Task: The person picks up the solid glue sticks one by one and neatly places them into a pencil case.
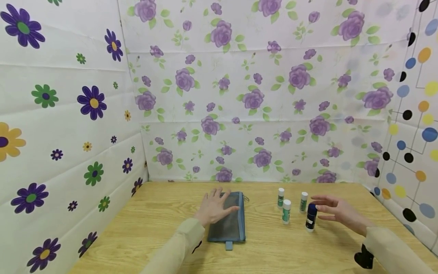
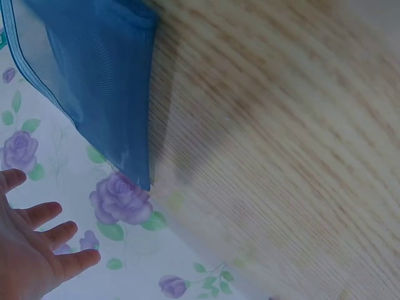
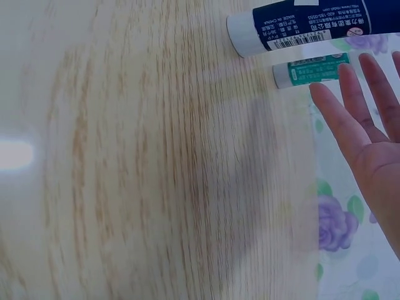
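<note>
A blue zip pouch [image 1: 226, 224] with a grey mesh face lies flat on the wooden table. My left hand [image 1: 213, 208] hovers over its left upper part, fingers spread, holding nothing. In the left wrist view the pouch [image 2: 112, 81] shows apart from the fingertips [image 2: 81, 262]. A dark blue glue stick [image 1: 310, 219] stands upright at the right, and my right hand [image 1: 337, 211] is just beside it, fingers extended and parted. The right wrist view shows that glue stick [image 3: 294, 28] and a green-labelled one [image 3: 306, 72], with no grip on either.
Three white-capped green glue sticks stand near the blue one: one at the back [image 1: 280, 198], one in front [image 1: 286, 213], one to the right [image 1: 303, 201]. Flowered sheets [image 1: 253, 99] wall the table [image 1: 164, 228] behind and at left; a dotted sheet hangs right.
</note>
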A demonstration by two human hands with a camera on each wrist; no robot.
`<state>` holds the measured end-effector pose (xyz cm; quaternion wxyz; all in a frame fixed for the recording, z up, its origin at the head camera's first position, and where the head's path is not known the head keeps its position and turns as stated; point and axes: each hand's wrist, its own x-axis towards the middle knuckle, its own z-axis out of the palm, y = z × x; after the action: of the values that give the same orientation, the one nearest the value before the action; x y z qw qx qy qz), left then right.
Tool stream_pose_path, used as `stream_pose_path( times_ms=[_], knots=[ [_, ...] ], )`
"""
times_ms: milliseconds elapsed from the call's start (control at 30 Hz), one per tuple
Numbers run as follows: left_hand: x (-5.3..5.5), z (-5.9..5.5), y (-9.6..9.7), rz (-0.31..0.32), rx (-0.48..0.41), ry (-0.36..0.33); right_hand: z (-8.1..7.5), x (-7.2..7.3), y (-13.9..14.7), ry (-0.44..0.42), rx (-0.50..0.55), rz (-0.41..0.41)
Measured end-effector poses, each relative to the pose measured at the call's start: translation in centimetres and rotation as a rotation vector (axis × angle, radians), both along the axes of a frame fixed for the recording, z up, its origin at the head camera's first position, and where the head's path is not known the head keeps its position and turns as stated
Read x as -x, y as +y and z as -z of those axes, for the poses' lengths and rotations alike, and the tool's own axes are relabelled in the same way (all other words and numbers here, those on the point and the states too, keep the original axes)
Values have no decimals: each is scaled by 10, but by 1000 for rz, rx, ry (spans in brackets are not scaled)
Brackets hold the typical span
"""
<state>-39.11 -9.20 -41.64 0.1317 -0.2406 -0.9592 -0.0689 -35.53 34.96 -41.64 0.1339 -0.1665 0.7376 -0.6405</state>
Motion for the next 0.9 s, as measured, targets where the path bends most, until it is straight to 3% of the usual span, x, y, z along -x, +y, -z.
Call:
stream_pose_path(
  times_ms=[300,600,900],
  knots=[
    [-5,-3,8,-9,15,-22,1,-4,-2,20,-70,-33],
    [-5,5,19,-26,64,-28,5,-3,-6,3,-80,-50],
    [-5,12,27,-41,38,-47,8,-1,-4,13,-85,-82]
  ],
)
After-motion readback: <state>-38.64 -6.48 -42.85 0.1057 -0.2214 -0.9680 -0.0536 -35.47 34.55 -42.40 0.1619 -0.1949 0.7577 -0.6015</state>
